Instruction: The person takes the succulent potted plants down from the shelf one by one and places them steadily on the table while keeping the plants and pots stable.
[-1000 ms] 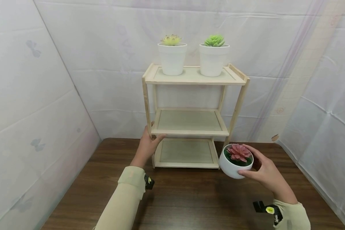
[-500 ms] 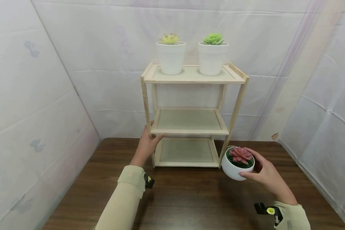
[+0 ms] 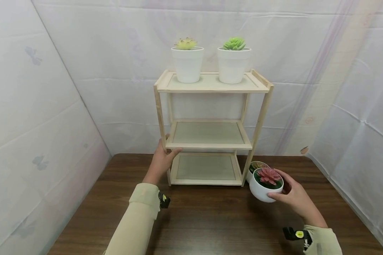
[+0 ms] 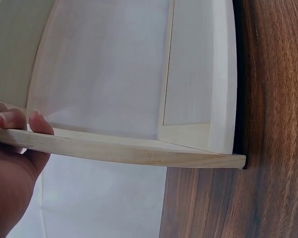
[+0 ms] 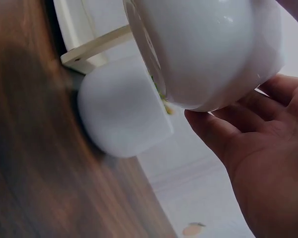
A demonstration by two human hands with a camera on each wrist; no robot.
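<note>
R hand [image 3: 295, 196] pinched the side of a white bowl w/ red succulent [image 3: 265, 193], thumb at front, fingers round the far side. Bowl was off the bench [image 3: 204, 219], approx. upright, R of the rack [image 3: 209, 146]; R wrist view showed its underside clear of the wood.

Second white bowl [image 5: 121, 106] stood on the bench just beside the rack's R front leg, partly hidden behind the held one in head view; its plant was yellow-green w/ reddish tips. Contact betw. the two bowls: couldn't tell.

L hand [image 3: 161, 161] gripped the rack's L front post approx. at mid-tier height, fingers curled round it, thumb along the underside of the tier's front edge.

Rack: pale wood, 3 tiers, upright on bench. Top tier bore 2 tapered white pots, well apart: L pot [image 3: 187, 65] w/ pale yellow-green succulent, R pot [image 3: 233, 67] w/ brighter green one.

Whitish patterned sheeting [image 3: 121, 88] behind and at both sides.
</note>
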